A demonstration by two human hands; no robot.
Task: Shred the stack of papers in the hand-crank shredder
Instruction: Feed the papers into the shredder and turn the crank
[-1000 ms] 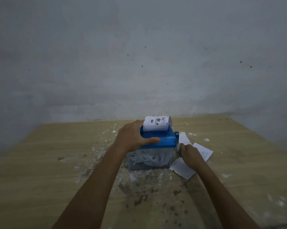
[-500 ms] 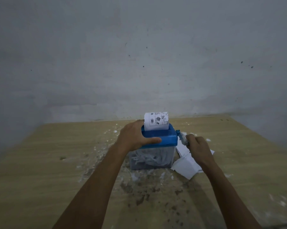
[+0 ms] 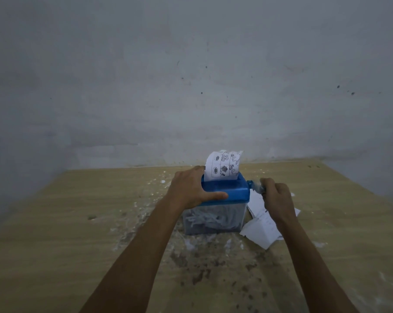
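Note:
A small hand-crank shredder (image 3: 234, 190) with a blue top and a clear bin stands on the wooden table (image 3: 55, 233). White strips fill the bin (image 3: 213, 219). A printed sheet (image 3: 223, 166) stands upright in the top slot, its upper edge curling back. My left hand (image 3: 191, 188) grips the blue top from the left, thumb across the front. My right hand (image 3: 275, 197) grips the crank handle (image 3: 256, 187) on the shredder's right side. Loose white papers (image 3: 262, 231) lie on the table under my right hand.
Paper scraps and dark specks litter the table in front of and left of the shredder. A grey wall (image 3: 191, 75) rises right behind the table's far edge.
My right hand has swung the crank from low beside the bin up to the level of the blue top. The sheet has uncurled and stands taller. My left hand has stayed put.

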